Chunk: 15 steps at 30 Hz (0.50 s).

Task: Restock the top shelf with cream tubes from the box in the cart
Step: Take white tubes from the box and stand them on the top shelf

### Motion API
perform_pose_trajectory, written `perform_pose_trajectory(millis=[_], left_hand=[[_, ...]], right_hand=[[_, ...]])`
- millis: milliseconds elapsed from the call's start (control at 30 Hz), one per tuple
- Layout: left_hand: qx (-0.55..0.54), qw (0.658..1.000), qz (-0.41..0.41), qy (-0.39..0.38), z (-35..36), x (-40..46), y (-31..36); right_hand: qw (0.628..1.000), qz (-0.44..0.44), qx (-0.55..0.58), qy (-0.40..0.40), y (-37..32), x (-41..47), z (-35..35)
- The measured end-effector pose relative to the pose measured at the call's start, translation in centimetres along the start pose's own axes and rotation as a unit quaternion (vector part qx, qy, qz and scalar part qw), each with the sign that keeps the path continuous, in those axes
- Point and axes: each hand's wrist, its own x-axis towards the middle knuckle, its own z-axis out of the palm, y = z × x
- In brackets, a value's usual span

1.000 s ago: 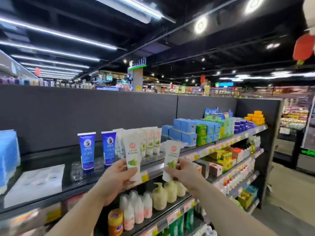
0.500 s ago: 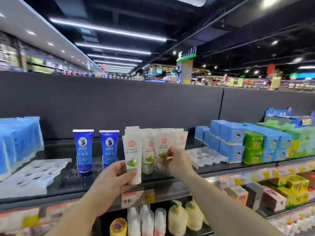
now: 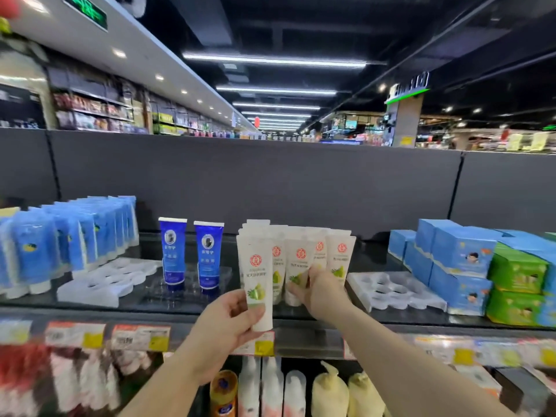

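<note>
One cream tube upright, pinched in left hand; right hand grips shelved tube beside it.

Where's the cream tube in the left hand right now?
In the head view, the left hand holds the cream tube upright, low centre, before the top shelf's front edge, in front of the row of white tubes.

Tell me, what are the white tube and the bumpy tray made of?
The white tube in the left hand looks like soft, matte plastic with a printed label and a flat crimped top. The bumpy tray seems thin, cloudy-clear moulded plastic, given its shiny round hollows; I can't be sure.
</note>
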Motion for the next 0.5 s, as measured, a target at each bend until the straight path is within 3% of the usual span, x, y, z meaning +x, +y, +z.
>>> perform_pose_trajectory(millis=[133,233,267,367,400,500], left_hand=[[0.027,1.0,0.012,0.007,0.8,-0.5,0.4],[0.024,0.999,0.031,0.023,1.8,-0.4,1.0],[0.027,0.999,0.035,0.027,2.4,-0.3,1.2],[0.046,0.998,0.05,0.007,4.4,0.0,1.7],[0.053,0.997,0.059,-0.008,5.1,0.0,1.9],[0.089,0.991,0.089,-0.043,6.4,0.1,2.4]], right_hand=[[0.998,-0.002,0.063,0.003,0.2,-0.7,-1.1],[0.986,-0.03,0.124,0.108,0.2,-2.1,-2.9],[0.984,-0.039,0.144,0.097,0.2,-2.7,-3.4],[0.966,-0.067,0.236,-0.088,0.0,-4.4,-3.4],[0.958,-0.072,0.253,-0.117,0.1,-4.7,-3.1],[0.947,-0.054,0.31,-0.064,0.5,-4.2,-3.8]])
